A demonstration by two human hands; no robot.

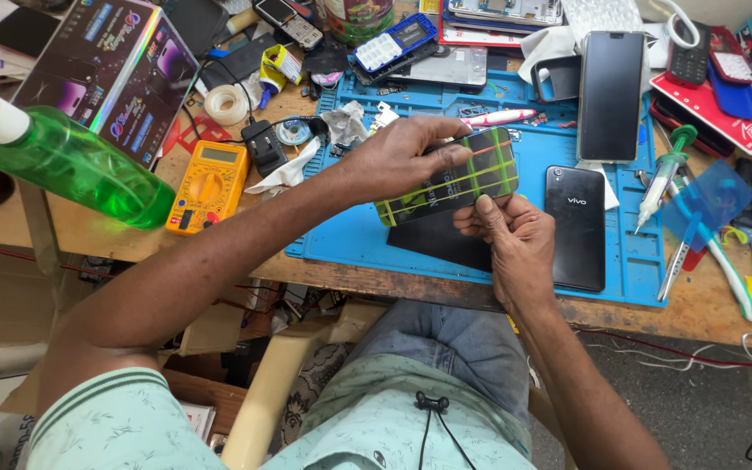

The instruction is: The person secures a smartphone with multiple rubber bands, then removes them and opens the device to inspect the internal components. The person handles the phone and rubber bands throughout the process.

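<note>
Holding a phone bound with yellow-green bands above a blue mat, a person works at a cluttered counter. The left hand closes over the phone's upper long edge, fingers curled round the top and thumb below. The right hand comes up from underneath, its thumb pressed on the lower edge near the phone's right end. Both grips are closed on the phone, so it sits between the two hands, tilted, its right end higher, and clear of the mat.

By the look of it, the banding is well along: several bands already cross the phone lengthwise and across it, and they lie taut. Whether more are to go on, or the hands are only pressing and checking the fit, cannot be told.

Directly under the phone a dark panel lies flat on the mat. Just right of the hands rests a black phone, and a larger one lies near the mat's far right corner. A syringe sits at the mat's right edge. Off the mat toward the counter's left end stand a yellow multimeter and a green spray bottle, well apart from the work.
</note>
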